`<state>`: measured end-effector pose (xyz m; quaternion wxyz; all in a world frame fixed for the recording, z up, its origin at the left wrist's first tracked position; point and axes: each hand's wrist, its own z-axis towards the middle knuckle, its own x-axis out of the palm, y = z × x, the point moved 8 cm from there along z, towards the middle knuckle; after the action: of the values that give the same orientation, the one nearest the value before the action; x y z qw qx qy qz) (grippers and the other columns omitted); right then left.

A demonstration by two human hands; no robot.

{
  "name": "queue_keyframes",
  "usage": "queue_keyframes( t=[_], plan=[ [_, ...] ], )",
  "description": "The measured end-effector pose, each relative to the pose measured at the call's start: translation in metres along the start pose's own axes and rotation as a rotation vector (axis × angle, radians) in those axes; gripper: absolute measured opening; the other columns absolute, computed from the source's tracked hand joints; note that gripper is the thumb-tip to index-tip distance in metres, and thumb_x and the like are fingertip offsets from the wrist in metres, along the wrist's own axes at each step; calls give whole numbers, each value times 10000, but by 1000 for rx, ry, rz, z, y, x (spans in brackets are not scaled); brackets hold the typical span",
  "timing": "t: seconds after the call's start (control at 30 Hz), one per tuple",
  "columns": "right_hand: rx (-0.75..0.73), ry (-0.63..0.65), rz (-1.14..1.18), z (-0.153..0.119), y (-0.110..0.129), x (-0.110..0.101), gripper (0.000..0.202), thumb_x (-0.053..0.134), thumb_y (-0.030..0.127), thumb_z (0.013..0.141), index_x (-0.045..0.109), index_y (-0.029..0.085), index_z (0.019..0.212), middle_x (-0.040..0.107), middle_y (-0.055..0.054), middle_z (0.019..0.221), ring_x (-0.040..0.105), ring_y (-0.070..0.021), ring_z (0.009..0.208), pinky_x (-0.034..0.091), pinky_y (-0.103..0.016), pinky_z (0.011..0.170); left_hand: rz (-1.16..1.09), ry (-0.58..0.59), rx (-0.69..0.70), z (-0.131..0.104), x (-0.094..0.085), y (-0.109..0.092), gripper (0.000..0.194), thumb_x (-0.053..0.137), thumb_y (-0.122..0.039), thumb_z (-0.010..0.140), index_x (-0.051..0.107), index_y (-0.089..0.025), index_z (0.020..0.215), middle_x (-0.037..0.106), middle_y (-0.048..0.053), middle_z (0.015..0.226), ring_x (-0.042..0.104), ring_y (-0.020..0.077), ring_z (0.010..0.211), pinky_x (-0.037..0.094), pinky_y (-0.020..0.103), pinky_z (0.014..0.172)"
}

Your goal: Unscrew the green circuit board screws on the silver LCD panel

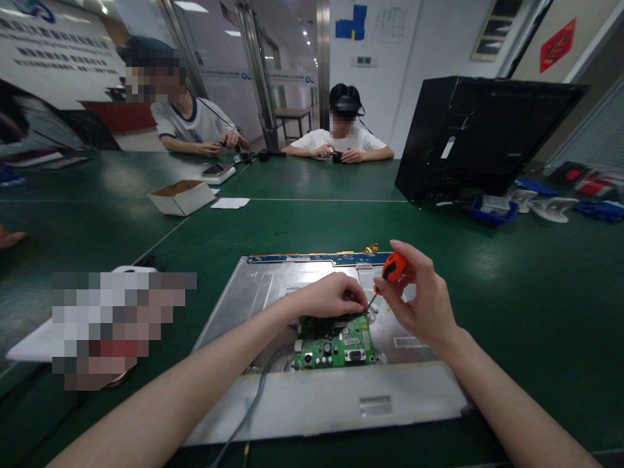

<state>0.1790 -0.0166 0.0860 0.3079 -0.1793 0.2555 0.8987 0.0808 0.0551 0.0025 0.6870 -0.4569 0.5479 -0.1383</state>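
While the right hand (424, 302) is clamped on the handle of an orange-and-black screwdriver (394, 268), held between thumb and fingers, the tool's shaft slants down and leftward to the far right corner of a green board (336, 344). The left hand (338, 296) lies over the board's far edge, its fingers bent and drawn together just beside the screwdriver's tip; whether they pinch anything cannot be told. The board lies flat on a metal panel (234, 312), toward the near side, with a socket (355, 355) along its own near edge. A grey cable (263, 383) runs to the left of the board and crosses the white strip (331, 403) at the panel's near side. Along the far edge extends a narrow blue strip (297, 259), with a gold piece (371, 248) near its right part. The panel rests on a green surface (526, 286). Farther out, to the left, are a white box (182, 203) and, just beside it, a paper (230, 203); to the right, a large black casing (478, 136) leans near a blue tray (494, 218). Two people (338, 143) sit at the far side, their hands on small objects.
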Motion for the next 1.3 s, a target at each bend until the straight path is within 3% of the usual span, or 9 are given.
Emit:
queue_keyframes(
  t=[0.3, 0.7, 1.0, 1.3],
  plan=[
    [32, 50, 55, -1, 0, 3, 614, 503, 158, 899, 272, 258, 1459, 604, 5, 823, 588, -122, 583, 506, -230, 486, 7, -7, -7, 0, 0, 1, 82, 649, -105, 807, 720, -142, 824, 686, 2, 728, 611, 134, 691, 444, 230, 659],
    [7, -6, -19, -3, -1, 1, 630, 609, 185, 874, 315, 301, 1419, 608, 40, 769, 562, -106, 517, 481, -200, 422, -58, 2, -22, 0, 1, 3, 107, 669, -87, 766, 721, -142, 842, 698, 18, 782, 630, 147, 726, 475, 245, 679],
    [14, 65, 34, 0, 1, 4, 622, 507, 162, 902, 266, 262, 1467, 642, -4, 835, 598, -123, 583, 500, -211, 451, -52, -6, -20, 0, 1, 3, 95, 679, -95, 764, 718, -155, 827, 689, -1, 746, 618, 136, 700, 465, 235, 664],
    [19, 31, -2, -1, 1, 2, 644, 530, 145, 873, 284, 268, 1455, 617, 13, 777, 582, -126, 542, 488, -226, 436, -46, -10, -14, 0, 1, 5, 99, 677, -93, 768, 722, -157, 829, 679, -5, 738, 614, 130, 689, 462, 226, 657]
  ],
)
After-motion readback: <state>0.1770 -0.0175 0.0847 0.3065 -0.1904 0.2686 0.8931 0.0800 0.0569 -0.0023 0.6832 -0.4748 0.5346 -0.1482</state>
